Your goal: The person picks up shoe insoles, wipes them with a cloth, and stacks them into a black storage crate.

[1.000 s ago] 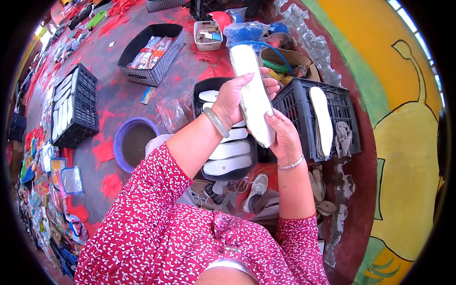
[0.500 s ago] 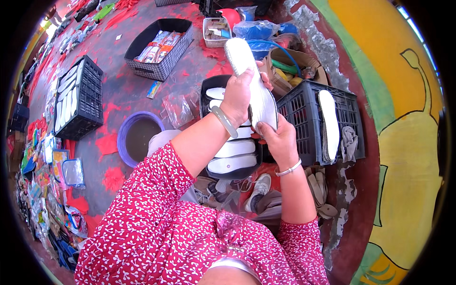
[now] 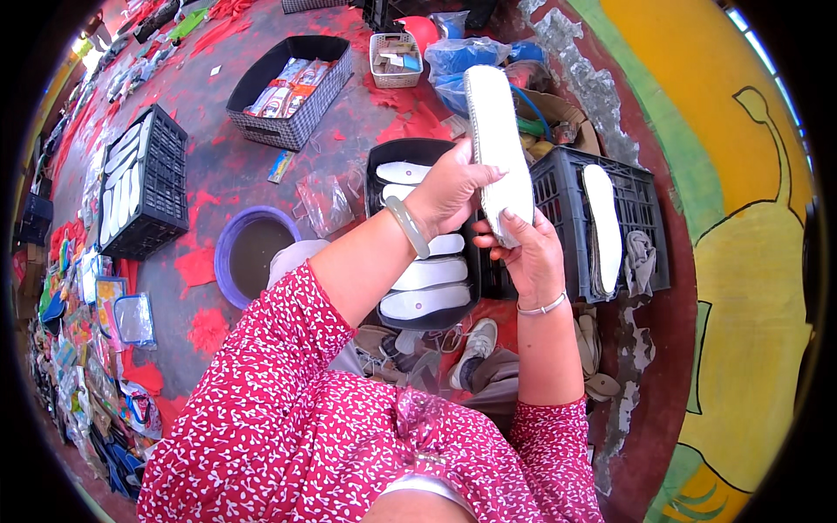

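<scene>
Between both hands stands a white shoe insole [image 3: 499,113] with stitching along its edge, its far end pointing up and away from me. My left hand [image 3: 452,185] is closed on its left side, thumb lying across the face. At the near end my right hand [image 3: 532,253] pinches the insole, thumb on top and fingers beneath. Below the hands sits a black fabric bin [image 3: 377,193] with several white insoles lying in rows, partly hidden by my left hand and arm. Another stack of white insoles [image 3: 602,218] lies on a dark plastic crate [image 3: 558,205] to the right.
A grey cloth [image 3: 641,260] hangs on the crate. On the left are a purple basin [image 3: 225,261] of murky water and a crate of insoles [image 3: 161,187]. Farther back stand a checkered bin [image 3: 296,131] with packets and a white basket [image 3: 397,78]. A painted wall [image 3: 741,288] borders the right.
The insole has moved right and turned more upright, its face now flatter toward me. Both hands have shifted slightly right with it, still holding on.
</scene>
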The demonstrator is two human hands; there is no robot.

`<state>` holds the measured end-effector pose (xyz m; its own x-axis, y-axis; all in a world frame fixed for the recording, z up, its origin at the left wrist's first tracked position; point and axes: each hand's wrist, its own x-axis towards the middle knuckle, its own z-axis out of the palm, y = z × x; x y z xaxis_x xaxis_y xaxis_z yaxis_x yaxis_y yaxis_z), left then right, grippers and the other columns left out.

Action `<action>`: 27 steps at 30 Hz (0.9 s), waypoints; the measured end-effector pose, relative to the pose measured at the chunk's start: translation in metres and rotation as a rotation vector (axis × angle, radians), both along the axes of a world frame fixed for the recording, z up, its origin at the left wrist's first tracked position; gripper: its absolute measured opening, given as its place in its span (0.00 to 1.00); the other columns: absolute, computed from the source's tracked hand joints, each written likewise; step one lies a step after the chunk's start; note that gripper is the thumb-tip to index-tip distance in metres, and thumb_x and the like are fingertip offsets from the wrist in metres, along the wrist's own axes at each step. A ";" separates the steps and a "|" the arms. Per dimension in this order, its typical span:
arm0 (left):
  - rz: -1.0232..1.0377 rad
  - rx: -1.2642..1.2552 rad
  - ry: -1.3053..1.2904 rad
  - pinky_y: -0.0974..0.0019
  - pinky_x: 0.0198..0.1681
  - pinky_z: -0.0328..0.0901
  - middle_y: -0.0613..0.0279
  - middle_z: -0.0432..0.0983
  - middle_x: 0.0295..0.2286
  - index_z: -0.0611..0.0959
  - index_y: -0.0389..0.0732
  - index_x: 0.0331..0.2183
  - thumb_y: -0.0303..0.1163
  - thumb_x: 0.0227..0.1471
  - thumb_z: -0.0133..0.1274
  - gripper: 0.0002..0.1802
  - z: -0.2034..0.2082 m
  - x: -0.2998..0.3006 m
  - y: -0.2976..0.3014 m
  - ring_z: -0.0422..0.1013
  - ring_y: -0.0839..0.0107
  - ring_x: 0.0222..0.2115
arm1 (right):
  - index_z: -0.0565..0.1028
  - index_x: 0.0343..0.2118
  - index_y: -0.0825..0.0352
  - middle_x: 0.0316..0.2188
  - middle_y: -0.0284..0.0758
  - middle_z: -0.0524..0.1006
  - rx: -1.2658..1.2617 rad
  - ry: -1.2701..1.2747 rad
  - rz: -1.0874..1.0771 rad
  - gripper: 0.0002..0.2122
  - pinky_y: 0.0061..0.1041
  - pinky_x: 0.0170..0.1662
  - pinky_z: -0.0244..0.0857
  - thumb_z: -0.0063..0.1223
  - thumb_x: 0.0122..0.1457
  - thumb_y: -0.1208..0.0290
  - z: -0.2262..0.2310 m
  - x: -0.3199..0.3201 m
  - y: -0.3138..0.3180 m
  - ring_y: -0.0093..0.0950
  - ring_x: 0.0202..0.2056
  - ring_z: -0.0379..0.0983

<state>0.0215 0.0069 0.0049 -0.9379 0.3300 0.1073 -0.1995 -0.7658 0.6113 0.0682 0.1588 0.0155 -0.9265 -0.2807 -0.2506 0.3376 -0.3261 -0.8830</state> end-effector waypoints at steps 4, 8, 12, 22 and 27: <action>0.000 -0.049 0.009 0.59 0.46 0.65 0.54 0.69 0.41 0.63 0.34 0.49 0.21 0.50 0.48 0.23 -0.004 -0.002 0.004 0.68 0.65 0.42 | 0.68 0.42 0.70 0.29 0.45 0.77 -0.028 -0.002 -0.010 0.14 0.17 0.22 0.67 0.52 0.55 0.68 -0.003 -0.003 0.004 0.30 0.25 0.77; 0.020 -0.016 -0.003 0.59 0.44 0.66 0.53 0.70 0.39 0.65 0.34 0.47 0.22 0.51 0.46 0.20 -0.005 -0.002 0.004 0.69 0.63 0.41 | 0.67 0.42 0.71 0.29 0.46 0.77 -0.090 -0.027 0.027 0.15 0.17 0.22 0.66 0.50 0.56 0.68 -0.003 -0.003 0.005 0.30 0.26 0.77; 0.002 0.050 -0.069 0.56 0.47 0.66 0.49 0.70 0.42 0.64 0.35 0.48 0.25 0.52 0.46 0.21 0.004 -0.004 -0.007 0.68 0.59 0.44 | 0.67 0.42 0.72 0.28 0.45 0.77 -0.061 -0.078 0.131 0.15 0.16 0.22 0.65 0.52 0.55 0.68 -0.002 -0.004 0.010 0.29 0.25 0.77; 0.285 0.006 -0.099 0.55 0.44 0.68 0.47 0.72 0.38 0.64 0.32 0.45 0.22 0.53 0.41 0.16 0.000 -0.008 -0.010 0.71 0.58 0.39 | 0.68 0.41 0.72 0.28 0.42 0.78 0.083 -0.043 0.172 0.13 0.15 0.21 0.62 0.50 0.54 0.70 0.000 0.002 -0.005 0.26 0.24 0.77; 0.399 -0.157 -0.091 0.56 0.43 0.67 0.47 0.72 0.36 0.64 0.31 0.45 0.21 0.53 0.40 0.16 -0.005 -0.007 -0.005 0.71 0.60 0.38 | 0.67 0.41 0.74 0.26 0.39 0.78 0.528 0.209 0.066 0.12 0.18 0.21 0.65 0.45 0.58 0.72 -0.007 0.011 -0.023 0.26 0.23 0.76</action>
<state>0.0147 0.0017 0.0001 -0.9985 -0.0540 -0.0043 0.0344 -0.6928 0.7203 0.0795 0.1361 0.0080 -0.9562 -0.2262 -0.1857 0.1428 0.1932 -0.9707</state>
